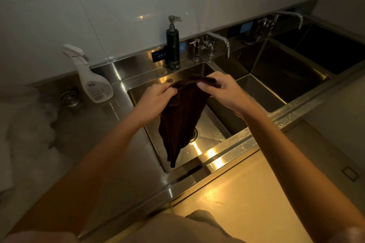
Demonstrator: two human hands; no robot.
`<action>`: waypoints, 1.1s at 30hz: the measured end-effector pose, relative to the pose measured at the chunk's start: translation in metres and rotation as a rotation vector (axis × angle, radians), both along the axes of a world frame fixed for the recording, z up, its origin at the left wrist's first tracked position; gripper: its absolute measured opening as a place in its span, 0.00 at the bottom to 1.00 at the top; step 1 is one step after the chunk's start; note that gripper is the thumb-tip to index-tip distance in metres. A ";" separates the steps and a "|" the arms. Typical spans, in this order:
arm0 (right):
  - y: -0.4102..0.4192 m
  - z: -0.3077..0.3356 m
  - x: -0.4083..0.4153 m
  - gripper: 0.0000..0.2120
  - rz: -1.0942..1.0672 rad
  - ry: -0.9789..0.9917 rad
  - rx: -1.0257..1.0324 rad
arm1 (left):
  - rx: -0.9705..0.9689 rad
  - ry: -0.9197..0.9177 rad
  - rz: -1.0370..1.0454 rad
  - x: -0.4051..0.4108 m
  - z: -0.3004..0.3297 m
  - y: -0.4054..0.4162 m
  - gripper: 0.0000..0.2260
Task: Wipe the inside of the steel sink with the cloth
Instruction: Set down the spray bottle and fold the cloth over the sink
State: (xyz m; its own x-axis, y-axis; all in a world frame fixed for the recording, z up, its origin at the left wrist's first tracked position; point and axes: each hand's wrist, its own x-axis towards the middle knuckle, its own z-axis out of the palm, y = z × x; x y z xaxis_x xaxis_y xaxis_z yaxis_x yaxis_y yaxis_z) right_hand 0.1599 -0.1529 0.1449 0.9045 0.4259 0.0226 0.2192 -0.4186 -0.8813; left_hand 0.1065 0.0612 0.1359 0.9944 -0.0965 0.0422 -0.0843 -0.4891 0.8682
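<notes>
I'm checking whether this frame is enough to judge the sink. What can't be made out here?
- Drain: head view, half hidden by the hanging cloth.
- Spray bottle label: too small to read.
- Pale heap on the counter: blurred, cut by the left edge.
- Far basin: too dark.

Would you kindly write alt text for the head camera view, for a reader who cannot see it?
Both hands, the left hand and the right hand, hold a dark brown cloth by its top edge, hanging over the leftmost steel sink. A white spray bottle and a dark pump dispenser stand behind.
</notes>
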 end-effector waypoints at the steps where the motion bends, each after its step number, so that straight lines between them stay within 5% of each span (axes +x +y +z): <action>1: 0.002 0.000 -0.001 0.06 0.011 -0.011 -0.007 | 0.045 -0.012 0.005 0.000 -0.003 0.001 0.13; 8: 0.028 -0.003 -0.006 0.07 0.013 0.039 0.104 | 0.050 -0.031 0.116 -0.005 -0.025 0.001 0.13; 12: 0.032 -0.007 -0.005 0.07 0.019 0.110 0.115 | 0.260 -0.004 0.104 -0.007 -0.034 0.002 0.30; 18: 0.021 -0.021 0.001 0.08 0.044 0.159 0.066 | 0.158 -0.044 0.107 -0.003 -0.032 0.014 0.21; 25: 0.015 -0.047 0.015 0.08 0.163 0.023 -0.094 | 0.282 -0.075 0.169 -0.003 -0.043 0.019 0.09; 33: 0.019 -0.086 0.030 0.06 0.265 -0.103 -0.263 | 0.380 -0.088 0.177 -0.016 -0.080 0.012 0.09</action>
State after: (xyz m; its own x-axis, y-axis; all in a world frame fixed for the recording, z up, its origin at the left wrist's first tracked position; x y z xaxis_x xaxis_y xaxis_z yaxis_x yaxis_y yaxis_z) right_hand 0.1904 -0.1339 0.0586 0.7609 0.6480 -0.0340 0.4315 -0.5445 -0.7192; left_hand 0.0906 0.0731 0.0558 0.9913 0.0503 0.1217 -0.0358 -0.7864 0.6167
